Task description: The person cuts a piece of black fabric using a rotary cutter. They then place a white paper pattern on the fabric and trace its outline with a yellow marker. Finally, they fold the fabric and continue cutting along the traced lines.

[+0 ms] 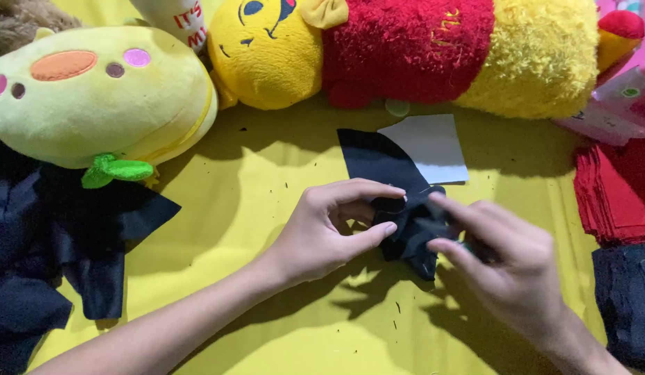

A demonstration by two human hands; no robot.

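Two hands working mid-cloth, left hand (322, 232) and right hand (499, 260) both pinching one black felt piece (406, 226), white card (430, 147) lying just behind, two plush toys crowding the far edge, red felt stack (614, 191) sitting right, possibly a needle, blurred.

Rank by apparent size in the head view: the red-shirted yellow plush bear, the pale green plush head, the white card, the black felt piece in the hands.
1. Plush bear
2. Green plush head
3. White card and black felt piece: look alike, and fingers partly hide the felt, so unranked.
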